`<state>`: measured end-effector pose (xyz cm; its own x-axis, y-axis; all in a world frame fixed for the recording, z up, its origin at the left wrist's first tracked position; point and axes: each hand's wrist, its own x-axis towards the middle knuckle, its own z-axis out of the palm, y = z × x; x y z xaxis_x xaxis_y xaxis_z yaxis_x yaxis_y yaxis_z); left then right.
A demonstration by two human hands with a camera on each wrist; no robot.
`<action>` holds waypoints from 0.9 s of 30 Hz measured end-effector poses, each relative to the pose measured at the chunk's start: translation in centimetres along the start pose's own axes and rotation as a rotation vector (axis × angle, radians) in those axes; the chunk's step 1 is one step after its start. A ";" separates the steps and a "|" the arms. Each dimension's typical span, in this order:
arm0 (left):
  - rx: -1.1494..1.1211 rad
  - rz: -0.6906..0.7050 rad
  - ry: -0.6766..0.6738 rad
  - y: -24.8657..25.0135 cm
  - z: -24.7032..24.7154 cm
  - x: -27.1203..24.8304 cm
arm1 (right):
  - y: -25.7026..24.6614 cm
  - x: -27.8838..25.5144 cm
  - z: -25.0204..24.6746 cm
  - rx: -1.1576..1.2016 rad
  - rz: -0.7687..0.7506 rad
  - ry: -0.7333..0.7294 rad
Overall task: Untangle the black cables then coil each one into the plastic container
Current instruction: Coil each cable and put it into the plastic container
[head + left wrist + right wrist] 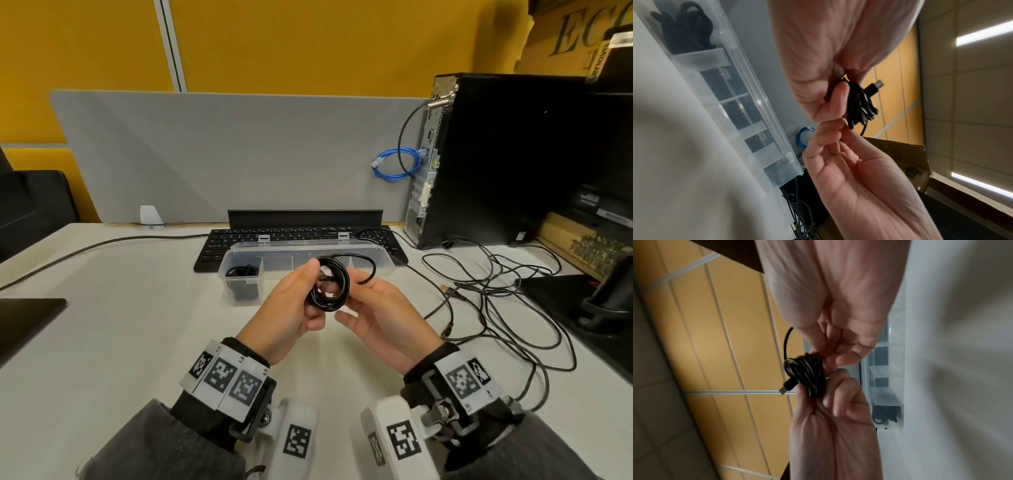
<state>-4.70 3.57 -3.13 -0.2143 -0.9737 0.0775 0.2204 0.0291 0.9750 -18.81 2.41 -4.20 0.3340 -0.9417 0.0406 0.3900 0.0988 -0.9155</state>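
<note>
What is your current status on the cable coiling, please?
Left hand grips coiled black cable; right hand pinches its loose tail. One coil already in plastic container. Tangled cables wait at right.

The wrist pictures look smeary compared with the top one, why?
Head view: sharp and evenly lit, the coiled cable crisp, edges bowed by the wide lens. Left wrist view: table foreground blurred, ceiling lights glaring. Right wrist view: dim, its edges smeared; only the cable reads clearly.

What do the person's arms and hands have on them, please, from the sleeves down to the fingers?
Both hands, the left hand and the right hand, are bare. Each arm wears a grey sleeve over a black cuff. Each wrist carries a white band of black-and-white square markers, plus a white camera block with more markers on a black bracket.
</note>
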 end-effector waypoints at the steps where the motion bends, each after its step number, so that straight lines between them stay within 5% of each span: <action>1: 0.003 -0.016 0.013 0.0 -0.1 0.0 | -0.1 -0.1 0.2 -0.029 -0.002 -0.014; 10: 0.146 -0.137 0.017 0.0 0.2 -0.1 | -0.6 -1.0 0.7 -0.161 -0.128 -0.142; 18: 0.267 -0.059 -0.012 0.4 1.1 -0.6 | -1.1 -1.0 0.6 -0.393 -0.271 0.028; 22: 0.288 -0.081 0.111 0.6 0.2 -0.4 | -1.5 -1.0 0.5 -0.752 -0.494 0.119; 27: 0.245 -0.052 0.245 1.2 -0.9 0.1 | -3.0 -1.7 0.0 -0.667 -0.879 0.205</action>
<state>-3.60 3.30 -2.16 0.0223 -0.9997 0.0031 -0.0264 0.0025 0.9996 -20.56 3.75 -1.51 -0.0028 -0.6409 0.7676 -0.1371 -0.7601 -0.6352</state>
